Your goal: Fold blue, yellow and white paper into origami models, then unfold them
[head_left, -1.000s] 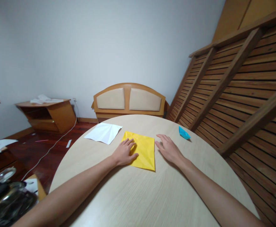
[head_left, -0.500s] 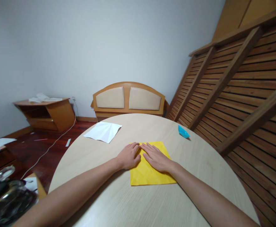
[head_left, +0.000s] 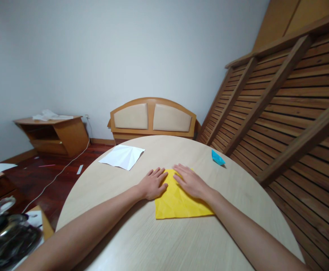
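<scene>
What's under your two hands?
The yellow paper lies flat on the table. The right hand presses on it; the left hand touches its edge. The covered part stays hidden.

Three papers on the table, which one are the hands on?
The yellow paper, nearest the person. Left hand and right hand press flat on it; the white sheet and small blue piece lie untouched farther away.

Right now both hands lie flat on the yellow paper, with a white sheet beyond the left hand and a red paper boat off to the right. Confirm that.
The colour is wrong: the paper boat is blue, as the head view shows. The rest stands: both the left hand and right hand lie flat on the yellow paper, with the white sheet beyond the left hand.
</scene>
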`<control>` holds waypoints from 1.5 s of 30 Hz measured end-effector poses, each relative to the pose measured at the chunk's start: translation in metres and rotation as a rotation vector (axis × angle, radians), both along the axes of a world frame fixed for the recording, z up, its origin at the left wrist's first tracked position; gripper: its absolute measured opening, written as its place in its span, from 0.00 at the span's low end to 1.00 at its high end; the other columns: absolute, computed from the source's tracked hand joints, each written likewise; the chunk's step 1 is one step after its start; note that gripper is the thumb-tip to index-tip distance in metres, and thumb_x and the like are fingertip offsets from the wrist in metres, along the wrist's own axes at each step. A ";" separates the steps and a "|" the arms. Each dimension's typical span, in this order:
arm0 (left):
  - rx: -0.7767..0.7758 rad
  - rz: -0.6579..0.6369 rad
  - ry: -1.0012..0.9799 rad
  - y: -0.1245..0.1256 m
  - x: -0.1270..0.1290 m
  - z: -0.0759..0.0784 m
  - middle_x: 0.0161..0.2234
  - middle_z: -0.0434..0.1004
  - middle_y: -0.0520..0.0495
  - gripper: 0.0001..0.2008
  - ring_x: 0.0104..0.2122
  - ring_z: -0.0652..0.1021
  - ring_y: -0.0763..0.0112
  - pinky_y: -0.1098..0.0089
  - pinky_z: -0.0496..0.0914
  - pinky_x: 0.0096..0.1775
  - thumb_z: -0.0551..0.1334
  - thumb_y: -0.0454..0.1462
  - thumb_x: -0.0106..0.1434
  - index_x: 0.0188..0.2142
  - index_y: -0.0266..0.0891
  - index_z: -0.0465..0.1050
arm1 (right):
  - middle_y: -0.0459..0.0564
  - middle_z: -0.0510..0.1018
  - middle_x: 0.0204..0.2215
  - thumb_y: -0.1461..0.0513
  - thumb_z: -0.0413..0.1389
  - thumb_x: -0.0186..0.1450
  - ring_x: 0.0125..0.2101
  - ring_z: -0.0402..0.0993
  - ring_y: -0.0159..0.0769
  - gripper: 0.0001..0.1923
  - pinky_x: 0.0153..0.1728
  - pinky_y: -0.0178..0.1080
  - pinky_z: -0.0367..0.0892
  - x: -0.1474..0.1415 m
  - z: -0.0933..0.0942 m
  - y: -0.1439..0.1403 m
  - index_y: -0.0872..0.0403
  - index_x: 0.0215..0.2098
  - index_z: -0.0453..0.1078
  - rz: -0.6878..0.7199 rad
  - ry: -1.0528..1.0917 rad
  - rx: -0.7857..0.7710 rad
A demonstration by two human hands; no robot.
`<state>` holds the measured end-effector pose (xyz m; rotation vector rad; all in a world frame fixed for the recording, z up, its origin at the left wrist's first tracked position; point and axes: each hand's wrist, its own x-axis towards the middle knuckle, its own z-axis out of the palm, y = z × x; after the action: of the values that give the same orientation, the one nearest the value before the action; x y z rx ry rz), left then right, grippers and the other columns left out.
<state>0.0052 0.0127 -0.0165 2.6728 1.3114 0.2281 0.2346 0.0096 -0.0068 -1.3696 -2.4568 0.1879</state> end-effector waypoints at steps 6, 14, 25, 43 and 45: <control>0.014 0.121 0.042 0.020 -0.020 0.000 0.69 0.51 0.36 0.27 0.69 0.52 0.50 0.44 0.48 0.65 0.47 0.46 0.73 0.67 0.38 0.55 | 0.51 0.46 0.72 0.37 0.41 0.68 0.71 0.36 0.52 0.41 0.67 0.57 0.35 -0.030 -0.008 -0.018 0.49 0.71 0.49 0.035 -0.066 -0.207; 0.081 -0.093 -0.090 -0.002 0.006 0.002 0.69 0.54 0.39 0.26 0.68 0.57 0.63 0.62 0.53 0.66 0.46 0.42 0.73 0.68 0.36 0.53 | 0.51 0.46 0.72 0.42 0.43 0.69 0.70 0.35 0.53 0.38 0.67 0.57 0.34 -0.030 -0.013 -0.010 0.51 0.71 0.49 -0.023 -0.080 -0.165; -0.061 -0.012 0.081 0.009 -0.014 0.002 0.71 0.42 0.39 0.32 0.70 0.47 0.53 0.48 0.47 0.66 0.44 0.52 0.72 0.70 0.40 0.47 | 0.57 0.49 0.71 0.45 0.40 0.71 0.70 0.38 0.54 0.36 0.67 0.60 0.38 0.060 -0.010 0.018 0.58 0.70 0.53 -0.371 -0.218 -0.095; 0.114 0.147 0.032 0.025 -0.033 0.000 0.68 0.56 0.37 0.26 0.67 0.57 0.47 0.40 0.50 0.64 0.52 0.48 0.71 0.63 0.40 0.61 | 0.52 0.43 0.72 0.37 0.38 0.69 0.71 0.35 0.51 0.42 0.68 0.56 0.37 0.021 -0.006 -0.008 0.51 0.72 0.46 -0.083 -0.138 -0.271; 0.186 0.129 -0.020 0.022 -0.030 0.002 0.67 0.57 0.36 0.26 0.67 0.58 0.50 0.44 0.50 0.65 0.55 0.46 0.69 0.64 0.39 0.60 | 0.52 0.43 0.72 0.38 0.37 0.69 0.71 0.35 0.51 0.42 0.68 0.56 0.37 0.027 -0.008 -0.004 0.53 0.72 0.45 -0.151 -0.161 -0.263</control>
<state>-0.0251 0.0348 -0.0146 2.7281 1.5284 0.4103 0.2615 0.0055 -0.0149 -1.7357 -2.5126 0.3906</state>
